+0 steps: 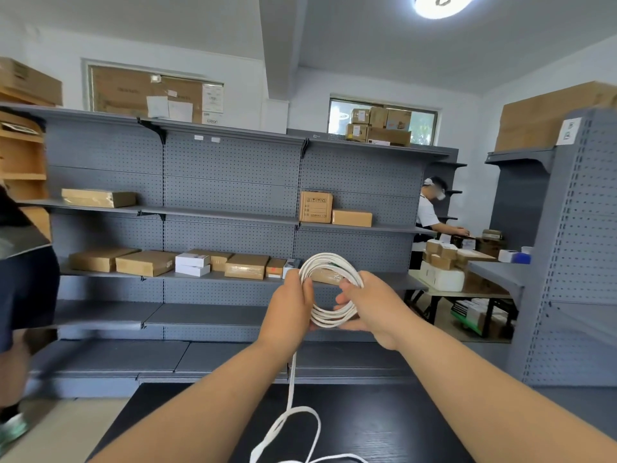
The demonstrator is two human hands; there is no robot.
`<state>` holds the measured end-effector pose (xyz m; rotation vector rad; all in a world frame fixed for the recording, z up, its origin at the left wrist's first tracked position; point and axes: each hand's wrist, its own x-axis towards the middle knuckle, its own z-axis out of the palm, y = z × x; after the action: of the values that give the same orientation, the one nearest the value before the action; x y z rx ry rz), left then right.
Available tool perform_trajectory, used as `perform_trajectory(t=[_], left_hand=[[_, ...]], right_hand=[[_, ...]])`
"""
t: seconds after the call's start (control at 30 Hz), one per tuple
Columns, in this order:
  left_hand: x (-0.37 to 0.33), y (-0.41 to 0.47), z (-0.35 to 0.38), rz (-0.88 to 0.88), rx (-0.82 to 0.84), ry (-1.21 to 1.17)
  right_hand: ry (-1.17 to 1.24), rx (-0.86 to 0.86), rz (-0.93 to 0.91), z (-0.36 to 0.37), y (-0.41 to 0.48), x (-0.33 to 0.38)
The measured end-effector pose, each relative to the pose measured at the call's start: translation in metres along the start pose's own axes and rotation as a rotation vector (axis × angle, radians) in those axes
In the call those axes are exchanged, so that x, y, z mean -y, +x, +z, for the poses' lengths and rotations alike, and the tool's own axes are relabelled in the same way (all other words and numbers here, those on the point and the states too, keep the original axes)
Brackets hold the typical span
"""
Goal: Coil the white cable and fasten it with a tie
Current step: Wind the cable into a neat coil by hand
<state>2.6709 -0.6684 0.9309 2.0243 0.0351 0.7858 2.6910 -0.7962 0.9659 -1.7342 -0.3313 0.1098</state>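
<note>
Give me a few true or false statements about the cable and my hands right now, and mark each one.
1. Both the left hand and the right hand hold the coil of white cable. True.
2. The coil lies flat on the black table. False: it is held up in the air, in front of the grey shelves.
3. All of the cable is already wound into the coil. False: a loose tail hangs from the coil down onto the table.
4. Cardboard boxes sit on the grey shelves. True.
</note>
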Motion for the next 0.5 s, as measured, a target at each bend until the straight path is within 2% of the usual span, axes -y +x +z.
perform_trajectory(t=[0.1, 0.23, 0.4, 0.5], left_hand=[[0.007, 0.014, -0.015, 0.162, 0.030, 0.330], [0.012, 0.029, -0.034, 0.366, 0.182, 0.616], [0.022, 0.046, -0.047, 0.534, 0.291, 0.871], [0.032, 0.052, -0.051, 0.561, 0.322, 0.922]], right_hand=[[-0.159, 0.104, -0.032, -0.004, 0.007, 0.006], [-0.407, 0.150, -0.119, -0.002, 0.018, 0.015], [-0.888, 0.188, -0.291, 0.017, 0.034, 0.018], [-1.032, 0.180, -0.324, 0.031, 0.042, 0.012]])
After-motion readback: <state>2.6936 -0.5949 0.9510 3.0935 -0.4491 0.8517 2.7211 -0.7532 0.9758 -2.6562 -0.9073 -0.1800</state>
